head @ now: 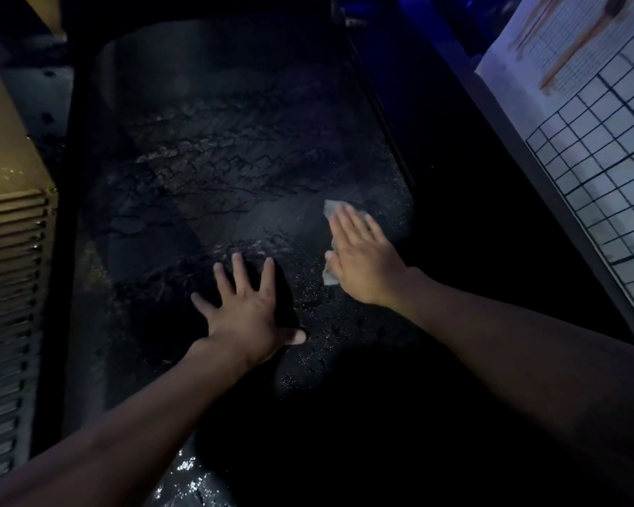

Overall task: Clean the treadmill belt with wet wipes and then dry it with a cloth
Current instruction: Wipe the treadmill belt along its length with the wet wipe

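The right hand (363, 258), fingers flat, is pressing a wipe (331, 208) onto the belt (216, 159), wiping probably underway; the left hand (246, 309) is resting spread beside it, empty.

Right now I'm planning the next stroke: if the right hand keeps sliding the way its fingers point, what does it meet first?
Only more treadmill belt; the right hand, flat on the wipe, seems to have a free path up the belt, though darkness hides the far end.

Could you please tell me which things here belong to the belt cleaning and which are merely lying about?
In use: treadmill belt; wet wipe pressed flat under right hand; left hand braced on belt.
Lying about: gridded sheet; slatted yellow panel.
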The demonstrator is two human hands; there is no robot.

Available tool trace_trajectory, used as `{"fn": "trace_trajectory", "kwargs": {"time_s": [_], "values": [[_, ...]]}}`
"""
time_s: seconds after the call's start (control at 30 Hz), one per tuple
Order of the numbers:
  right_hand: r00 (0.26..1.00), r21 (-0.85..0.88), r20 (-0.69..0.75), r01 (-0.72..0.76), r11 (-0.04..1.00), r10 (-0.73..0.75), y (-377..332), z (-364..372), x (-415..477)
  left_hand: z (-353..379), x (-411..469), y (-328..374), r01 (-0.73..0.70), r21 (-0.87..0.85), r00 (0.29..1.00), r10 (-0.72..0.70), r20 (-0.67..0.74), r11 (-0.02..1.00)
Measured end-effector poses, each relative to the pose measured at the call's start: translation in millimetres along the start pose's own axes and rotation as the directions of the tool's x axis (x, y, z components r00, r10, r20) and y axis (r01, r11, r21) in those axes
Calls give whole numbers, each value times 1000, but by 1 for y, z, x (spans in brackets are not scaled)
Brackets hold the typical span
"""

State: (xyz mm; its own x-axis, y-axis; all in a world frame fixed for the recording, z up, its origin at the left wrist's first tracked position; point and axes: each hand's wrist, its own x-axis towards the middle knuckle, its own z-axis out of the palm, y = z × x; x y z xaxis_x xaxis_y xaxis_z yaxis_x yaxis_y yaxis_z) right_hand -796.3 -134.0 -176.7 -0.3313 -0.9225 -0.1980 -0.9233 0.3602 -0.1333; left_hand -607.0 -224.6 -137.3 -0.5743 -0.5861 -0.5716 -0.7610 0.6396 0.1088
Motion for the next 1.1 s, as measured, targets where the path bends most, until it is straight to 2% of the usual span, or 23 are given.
{"fn": "trace_trajectory", "kwargs": {"time_s": [0.07,0.13,0.17,0.27,0.3,0.37,0.43,0.47,0.53,0.57,0.63,0.7,0.73,0.8,0.83,0.93,0.97,1.0,1.03,1.07,1.1], "values": [[983,-38,64,172,984,-169,-17,7,-6,2,-2,-3,7,-4,1000,-7,11,1000],[934,-65,102,350,935,-342,-22,7,-14,1,-1,-4,10,5,1000,-10,28,1000],[941,-67,87,333,941,-327,-18,6,-11,-2,0,-5,10,-4,999,-10,40,1000],[998,29,-42,57,998,-55,-22,2,1,-8,-1,-13,-5,26,1000,5,23,1000],[997,20,-18,77,997,-77,-32,3,1,-8,-1,-18,-8,45,1000,8,2,999],[966,-34,88,245,969,-241,-44,8,-10,-8,-3,-25,1,47,999,0,-32,999],[930,-68,59,367,928,-364,-39,6,-10,-8,-2,-30,41,22,999,-40,-29,999],[948,-55,17,319,946,-319,-35,6,-5,-8,-3,-33,65,-1,998,-65,-9,998],[992,16,-42,122,992,-121,-35,3,2,-6,-3,-40,86,-48,996,-86,9,995],[994,23,-42,106,994,-105,-43,5,3,-6,-4,-43,84,-51,996,-84,5,995],[960,-31,48,276,961,-274,-57,9,-4,-7,-5,-47,76,-28,997,-76,-2,997],[909,-75,53,415,906,-412,-54,10,-4,-11,-5,-50,79,-25,997,-79,-2,997],[926,-83,28,378,922,-377,-52,8,-1,-12,-5,-52,82,-27,997,-82,-5,996],[978,-18,-47,203,979,-203,-53,5,7,-13,-6,-57,85,-11,996,-85,-30,996],[984,-17,-43,174,985,-174,-60,7,8,-13,-7,-59,85,-1,995,-85,-44,996],[917,-66,83,395,916,-390,-73,13,-3,-10,-9,-63,127,-11,990,-127,-53,992],[901,-79,71,433,898,-428,-69,13,1,-10,-10,-64,152,-26,987,-153,-47,988],[920,-90,41,392,916,-390,-66,11,7,-9,-10,-66,172,-46,984,-174,-35,984],[957,-67,-11,289,955,-290,-66,8,12,-9,-10,-67,183,-65,983,-184,-25,981],[983,-24,-33,181,983,-182,-69,7,16,-8,-10,-69,183,-73,983,-185,-18,980],[990,-14,-21,142,990,-142,-75,8,19,-8,-10,-71,178,-72,984,-179,-13,981]]}}
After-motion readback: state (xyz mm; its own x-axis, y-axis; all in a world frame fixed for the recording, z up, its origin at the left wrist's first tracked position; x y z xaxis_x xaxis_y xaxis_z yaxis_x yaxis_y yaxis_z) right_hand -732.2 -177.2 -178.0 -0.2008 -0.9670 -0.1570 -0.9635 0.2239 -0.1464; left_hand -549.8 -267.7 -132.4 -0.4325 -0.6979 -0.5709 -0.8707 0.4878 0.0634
